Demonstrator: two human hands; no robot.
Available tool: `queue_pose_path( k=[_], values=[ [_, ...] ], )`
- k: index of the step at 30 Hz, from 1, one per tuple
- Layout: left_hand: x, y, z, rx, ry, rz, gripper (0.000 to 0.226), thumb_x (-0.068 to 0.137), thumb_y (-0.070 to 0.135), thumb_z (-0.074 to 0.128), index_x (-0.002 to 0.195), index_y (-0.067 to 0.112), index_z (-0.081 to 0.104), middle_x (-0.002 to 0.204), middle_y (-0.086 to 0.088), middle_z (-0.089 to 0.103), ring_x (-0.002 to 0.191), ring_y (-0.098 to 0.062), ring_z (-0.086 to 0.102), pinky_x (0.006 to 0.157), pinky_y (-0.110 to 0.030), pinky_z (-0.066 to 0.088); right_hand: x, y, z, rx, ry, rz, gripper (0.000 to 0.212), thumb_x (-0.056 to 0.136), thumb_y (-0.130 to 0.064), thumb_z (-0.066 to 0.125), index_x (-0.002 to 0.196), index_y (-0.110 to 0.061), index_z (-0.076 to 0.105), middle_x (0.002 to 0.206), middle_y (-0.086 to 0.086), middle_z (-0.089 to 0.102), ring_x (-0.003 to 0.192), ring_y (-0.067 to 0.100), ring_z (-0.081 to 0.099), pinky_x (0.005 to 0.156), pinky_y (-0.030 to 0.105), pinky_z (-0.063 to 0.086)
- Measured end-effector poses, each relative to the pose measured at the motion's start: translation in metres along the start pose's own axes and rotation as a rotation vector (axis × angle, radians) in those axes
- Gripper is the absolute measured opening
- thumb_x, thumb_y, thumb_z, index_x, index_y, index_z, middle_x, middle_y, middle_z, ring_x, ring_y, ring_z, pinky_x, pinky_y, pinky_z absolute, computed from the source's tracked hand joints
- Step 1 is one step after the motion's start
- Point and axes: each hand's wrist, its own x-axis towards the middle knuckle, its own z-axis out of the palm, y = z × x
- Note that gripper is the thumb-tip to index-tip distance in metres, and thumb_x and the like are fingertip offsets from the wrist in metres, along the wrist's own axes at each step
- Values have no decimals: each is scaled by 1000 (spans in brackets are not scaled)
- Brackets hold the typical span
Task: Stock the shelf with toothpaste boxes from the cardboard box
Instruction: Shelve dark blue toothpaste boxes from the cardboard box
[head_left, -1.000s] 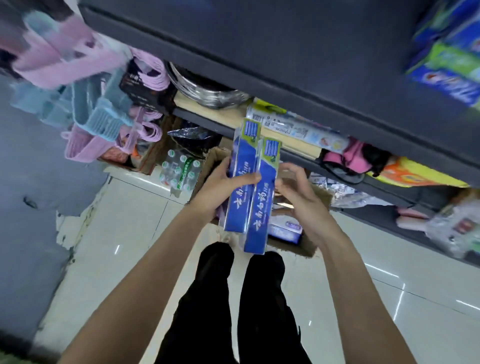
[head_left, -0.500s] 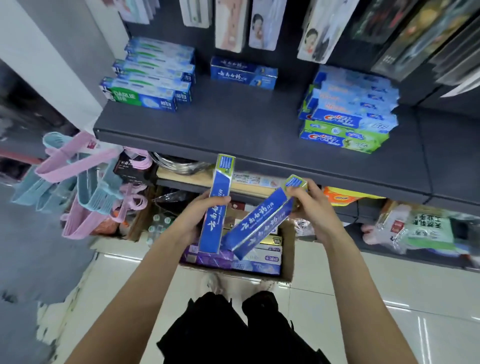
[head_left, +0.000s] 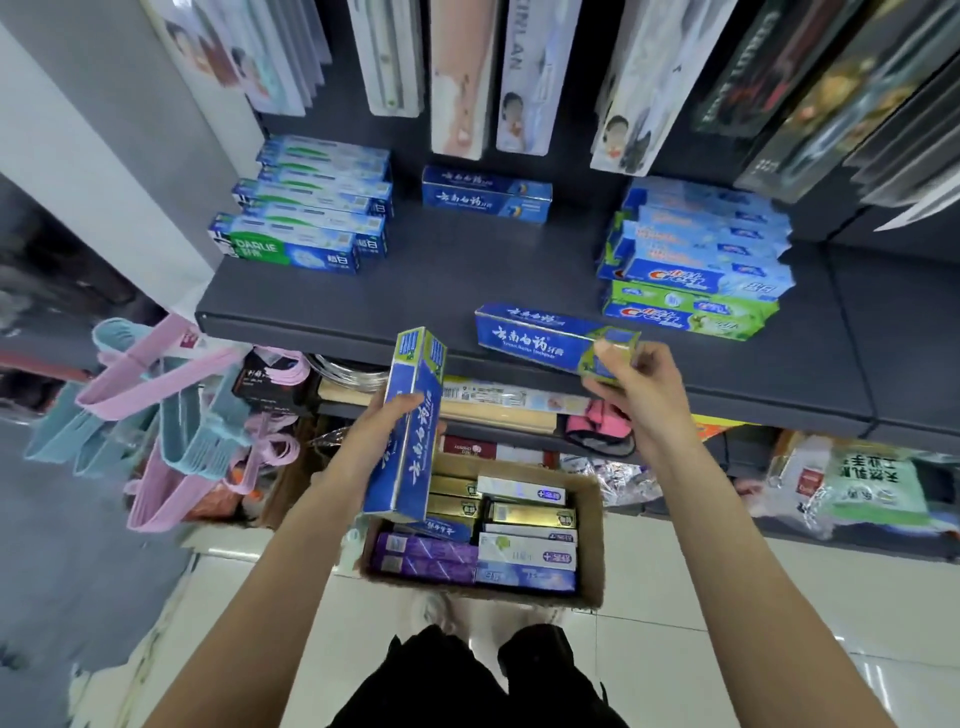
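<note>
My left hand (head_left: 382, 431) grips a blue toothpaste box (head_left: 410, 426) held upright over the cardboard box (head_left: 589, 545) on the floor. My right hand (head_left: 636, 389) pinches the green end of a second blue toothpaste box (head_left: 540, 338), which lies level at the front edge of the dark shelf (head_left: 441, 280). A matching pair of blue boxes (head_left: 485, 195) sits at the back of the shelf. The cardboard box holds several purple, gold and white toothpaste boxes.
Green-and-blue toothpaste stacks (head_left: 306, 218) stand at the shelf's left, blue and green stacks (head_left: 696, 265) at its right. Hanging packets (head_left: 457, 78) crowd above. Pink and blue hangers (head_left: 156, 410) hang left. Lower shelves hold mixed goods, and white floor tiles surround the cardboard box.
The view has risen from the floor to the shelf. My right hand carried its box up and turned it level at the shelf edge; my left hand stays lower with its upright box.
</note>
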Motion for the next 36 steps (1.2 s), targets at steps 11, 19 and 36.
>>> queue_pose_path(
  k=[11, 19, 36],
  values=[
    [34, 28, -8, -48, 177, 99, 24, 86, 30, 65, 106, 25, 53, 95, -5, 67, 78, -21, 65, 69, -34, 51, 204, -17, 94, -521, 135, -192, 37, 82, -34, 70, 110, -10, 66, 103, 5, 67, 98, 19, 60, 90, 34, 47],
    [48, 41, 1, -55, 170, 107, 10, 89, 29, 62, 96, 22, 58, 79, 1, 68, 62, -12, 65, 57, -27, 52, 202, -28, 118, -100, 108, -2, 54, 89, -5, 57, 139, -10, 37, 100, 0, 54, 76, 10, 51, 76, 24, 48],
    [65, 31, 25, 78, -71, 172, 33, 87, 37, 61, 116, 21, 56, 105, -2, 68, 88, -16, 66, 85, -35, 50, 21, 10, 81, -690, -348, -338, 63, 89, -28, 64, 143, -27, 32, 145, 1, 36, 130, 15, 41, 106, 33, 39]
  ],
)
